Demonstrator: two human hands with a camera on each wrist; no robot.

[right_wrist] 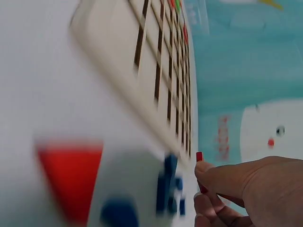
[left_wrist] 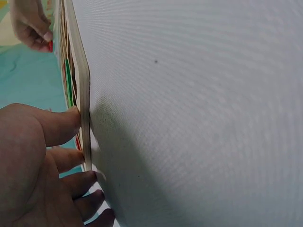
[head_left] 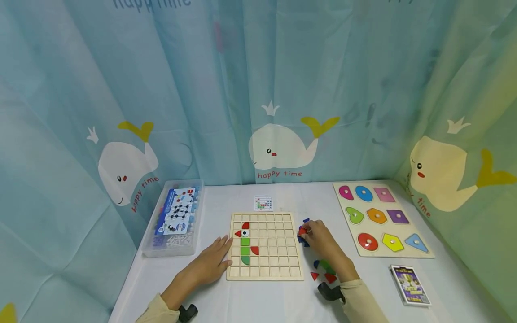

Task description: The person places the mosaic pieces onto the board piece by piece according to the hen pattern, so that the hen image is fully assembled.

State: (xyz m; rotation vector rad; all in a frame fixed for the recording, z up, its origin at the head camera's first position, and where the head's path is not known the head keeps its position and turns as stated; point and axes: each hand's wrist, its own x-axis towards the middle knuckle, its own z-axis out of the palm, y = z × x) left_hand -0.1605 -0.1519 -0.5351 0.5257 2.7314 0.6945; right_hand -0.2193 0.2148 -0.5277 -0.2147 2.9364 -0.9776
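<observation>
The right hand (head_left: 319, 234) pinches a small red piece (right_wrist: 199, 156) between curled fingers (right_wrist: 222, 177), just right of the grid board (head_left: 264, 246). The piece could slip from so shallow a pinch. Its orientation cannot be told. The left hand (head_left: 212, 262) lies flat, straight fingers (left_wrist: 64, 124) touching the board's left edge on the tabletop (head_left: 250, 300).

Pale wooden grid board (head_left: 266, 246) — red, green pieces (head_left: 245, 244) — white table (head_left: 282, 296).
</observation>
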